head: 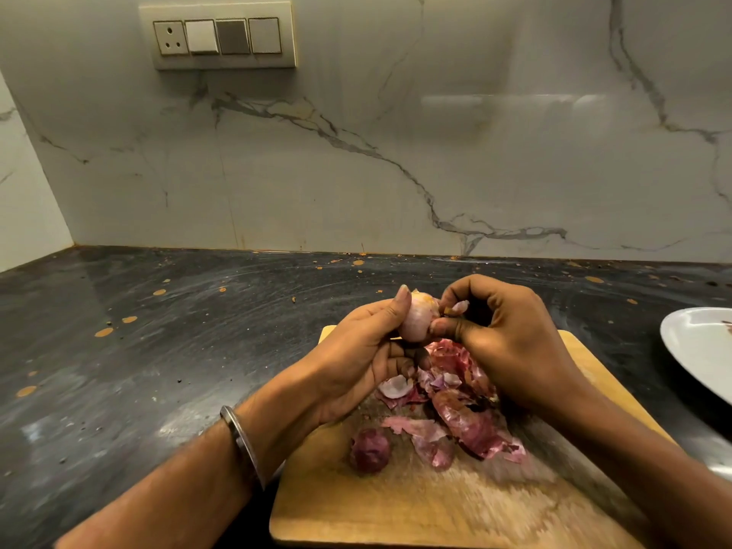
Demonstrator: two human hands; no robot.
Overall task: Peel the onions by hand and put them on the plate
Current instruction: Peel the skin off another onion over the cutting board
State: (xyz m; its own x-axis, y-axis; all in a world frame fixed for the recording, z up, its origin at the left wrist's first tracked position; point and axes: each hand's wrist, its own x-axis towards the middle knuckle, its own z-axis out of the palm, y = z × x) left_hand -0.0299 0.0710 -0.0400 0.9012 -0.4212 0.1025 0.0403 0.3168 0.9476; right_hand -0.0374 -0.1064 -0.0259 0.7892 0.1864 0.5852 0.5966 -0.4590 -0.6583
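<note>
Two hands, left (356,358) and right (507,342), at centre frame; two onions, one pale (418,320), one purple (370,449); one board (356,509); one plate (697,346) at right edge; one peel heap (455,402); one switch panel (218,35) upper left.

wooden cutting board (396,505) on dark countertop (158,350) | switch panel (218,35) on marble backsplash (396,132)

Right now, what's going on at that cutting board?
A person is peeling a small onion over the wooden cutting board. The left hand grips the onion, which looks mostly pale and bare, while the right hand pinches a bit of skin at its top. A pile of peels lies on the board, with one unpeeled purple onion beside it. The white plate sits to the right, only partly in view.
</note>
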